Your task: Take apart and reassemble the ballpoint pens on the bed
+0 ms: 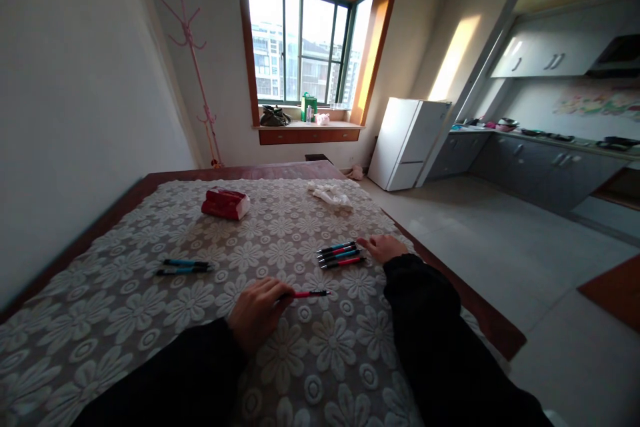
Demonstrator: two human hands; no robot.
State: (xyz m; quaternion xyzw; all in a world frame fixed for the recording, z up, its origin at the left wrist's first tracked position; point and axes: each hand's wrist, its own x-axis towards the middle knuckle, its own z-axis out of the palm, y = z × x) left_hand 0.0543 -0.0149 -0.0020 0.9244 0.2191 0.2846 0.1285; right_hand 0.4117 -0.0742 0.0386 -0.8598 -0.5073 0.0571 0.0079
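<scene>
My left hand (pixel 257 312) is closed around one end of a red and black pen (pixel 311 293), which points right just above the lace tablecloth (pixel 330 347). Farther right, my right hand (pixel 384 248) rests by a small group of pens, with its index finger stretched to the right ends of the upper ones. That group lies side by side: a blue pen (pixel 336 247) at the far side, several more below it, and a red pen (pixel 343 262) nearest me. Two blue pens (pixel 185 267) lie together on the left of the table.
A red tissue pack (pixel 225 204) sits toward the far left of the table. White crumpled plastic (pixel 331 197) lies at the far right. Beyond the table's wooden edge (pixel 500 330) are a white fridge (pixel 410 143) and a pink coat stand (pixel 197 73).
</scene>
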